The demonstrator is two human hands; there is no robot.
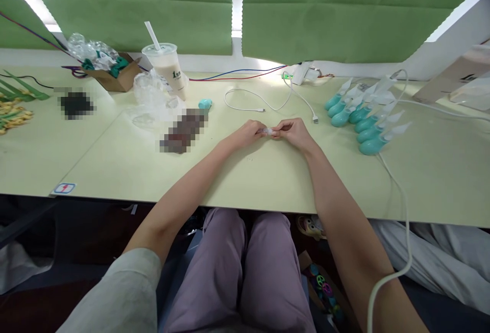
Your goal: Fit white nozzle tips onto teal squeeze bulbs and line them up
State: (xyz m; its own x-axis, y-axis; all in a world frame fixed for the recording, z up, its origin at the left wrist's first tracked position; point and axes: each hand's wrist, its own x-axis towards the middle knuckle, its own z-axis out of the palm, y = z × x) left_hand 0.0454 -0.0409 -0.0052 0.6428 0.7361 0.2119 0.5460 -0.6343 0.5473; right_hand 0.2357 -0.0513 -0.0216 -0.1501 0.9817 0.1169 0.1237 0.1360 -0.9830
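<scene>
Just above the pale table, my two hands meet over a small, whitish, translucent piece whose kind I cannot make out. My left hand pinches it from the left, and my right hand grips it from the right with thumb and fingers. The fingers cover most of it. Tiny crumbs lie on the table below the hands. To the right stand several teal bulb-shaped pieces with pointed white tips. A single small teal piece lies to the left, beyond a blurred-out object.
A white USB cable curls behind my hands near a white charger. At the back left are a lidded drink cup, a crumpled plastic bag and a cardboard box. Another thick white cable hangs over the front edge by my right arm.
</scene>
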